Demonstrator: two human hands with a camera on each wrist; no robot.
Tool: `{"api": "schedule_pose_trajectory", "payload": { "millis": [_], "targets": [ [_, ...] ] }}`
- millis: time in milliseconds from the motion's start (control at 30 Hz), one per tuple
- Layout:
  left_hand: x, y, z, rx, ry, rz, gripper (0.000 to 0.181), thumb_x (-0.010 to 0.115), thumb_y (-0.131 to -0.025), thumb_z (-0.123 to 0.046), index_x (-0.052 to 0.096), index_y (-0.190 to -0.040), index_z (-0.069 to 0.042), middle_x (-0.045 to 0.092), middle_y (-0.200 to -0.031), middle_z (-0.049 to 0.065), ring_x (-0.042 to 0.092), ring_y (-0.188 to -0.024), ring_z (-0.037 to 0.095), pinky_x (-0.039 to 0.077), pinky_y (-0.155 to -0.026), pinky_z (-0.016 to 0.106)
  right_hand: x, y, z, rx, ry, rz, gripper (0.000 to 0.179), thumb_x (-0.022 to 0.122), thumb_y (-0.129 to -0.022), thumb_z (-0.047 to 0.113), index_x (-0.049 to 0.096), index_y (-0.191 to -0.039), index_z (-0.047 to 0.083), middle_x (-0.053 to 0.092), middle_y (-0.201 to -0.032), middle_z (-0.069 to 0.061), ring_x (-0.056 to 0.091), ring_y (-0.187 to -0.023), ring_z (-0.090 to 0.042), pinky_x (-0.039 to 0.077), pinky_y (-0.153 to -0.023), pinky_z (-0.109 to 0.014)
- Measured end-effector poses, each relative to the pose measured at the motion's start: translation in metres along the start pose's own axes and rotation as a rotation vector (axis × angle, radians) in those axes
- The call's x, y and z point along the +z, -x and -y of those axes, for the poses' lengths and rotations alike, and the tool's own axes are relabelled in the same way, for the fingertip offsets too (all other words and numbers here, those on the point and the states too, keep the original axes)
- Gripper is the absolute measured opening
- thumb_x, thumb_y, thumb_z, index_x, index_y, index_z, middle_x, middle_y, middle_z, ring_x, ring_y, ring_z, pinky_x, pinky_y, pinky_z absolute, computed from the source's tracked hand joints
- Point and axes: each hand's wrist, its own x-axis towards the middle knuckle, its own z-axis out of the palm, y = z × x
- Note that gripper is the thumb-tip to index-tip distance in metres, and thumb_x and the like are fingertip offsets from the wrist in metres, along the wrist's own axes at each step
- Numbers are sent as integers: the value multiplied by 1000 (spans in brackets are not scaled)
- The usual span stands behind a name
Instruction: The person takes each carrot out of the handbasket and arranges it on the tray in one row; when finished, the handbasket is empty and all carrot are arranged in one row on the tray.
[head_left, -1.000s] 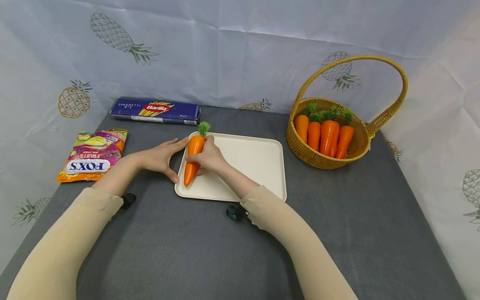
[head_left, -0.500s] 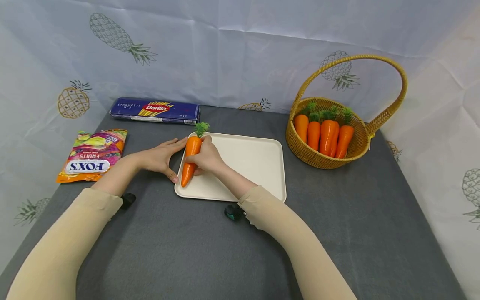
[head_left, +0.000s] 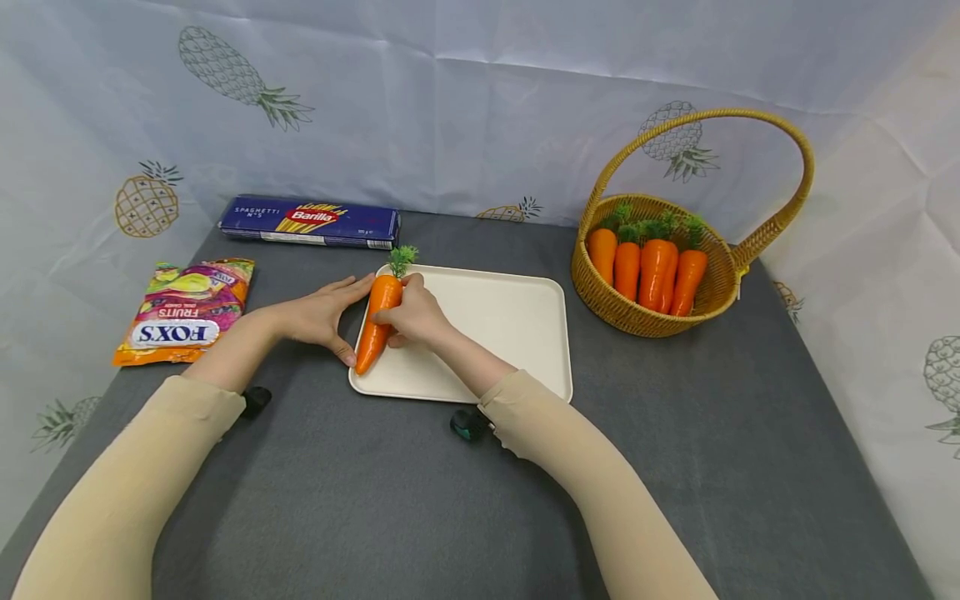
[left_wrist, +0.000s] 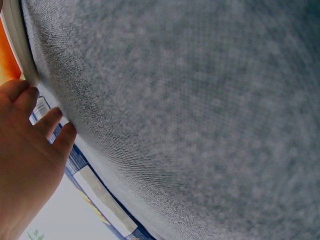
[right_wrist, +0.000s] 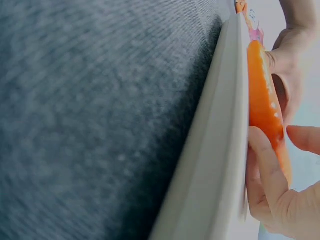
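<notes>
An orange carrot point(head_left: 380, 302) with a green leafy top lies along the left end of a cream rectangular tray point(head_left: 495, 325). My right hand point(head_left: 416, 312) grips its middle between thumb and fingers; in the right wrist view the fingers of the right hand point(right_wrist: 280, 200) are low beside the carrot point(right_wrist: 265, 95), close to the tray. My left hand point(head_left: 322, 317) is spread with straight fingers along the tray's left edge, thumb near the carrot's tip. In the left wrist view the fingertips of the left hand point(left_wrist: 35, 135) reach the tray's rim.
A wicker basket point(head_left: 622, 317) holding several carrots point(head_left: 656, 275) stands to the right, its tall handle arching up. Behind the tray lies a blue spaghetti box point(head_left: 311, 222). A bag of fruit candy point(head_left: 187, 312) lies at the left. Patterned cloth hangs behind the grey table point(head_left: 337, 500).
My right hand has shifted the carrot slightly left, and its tip has swung toward the tray's left edge. The left hand has stayed in place.
</notes>
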Motion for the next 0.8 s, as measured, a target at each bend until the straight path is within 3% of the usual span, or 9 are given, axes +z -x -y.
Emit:
{"api": "schedule_pose_trajectory", "payload": {
  "millis": [400, 667, 800],
  "targets": [
    [0, -1, 0, 0, 4, 6, 136, 88, -62, -53, 4, -160, -13, -1, -169, 12, -4, -153, 49, 5, -116, 75, -8, 3, 6, 39, 9, 31, 67, 68, -90, 15, 30, -144, 2, 58, -117, -20, 66, -78, -24, 63, -64, -36],
    [0, 0, -1, 8, 6, 4, 136, 89, -62, -52, 5, -160, -12, 0, -169, 13, -3, -153, 49, 5, -116, 76, -17, 4, 9, 27, 59, 28, 69, 68, -90, 18, 30, -146, 3, 57, -100, -15, 63, -74, -20, 63, -65, -37],
    [0, 0, -1, 1, 6, 7, 136, 88, -61, -53, 4, -160, -11, 0, -169, 13, -4, -153, 49, 5, -116, 76, -24, 7, 12, 6, 54, 32, 70, 67, -90, 17, 30, -147, 2, 58, -109, -18, 64, -82, -24, 63, -68, -38]
  ]
}}
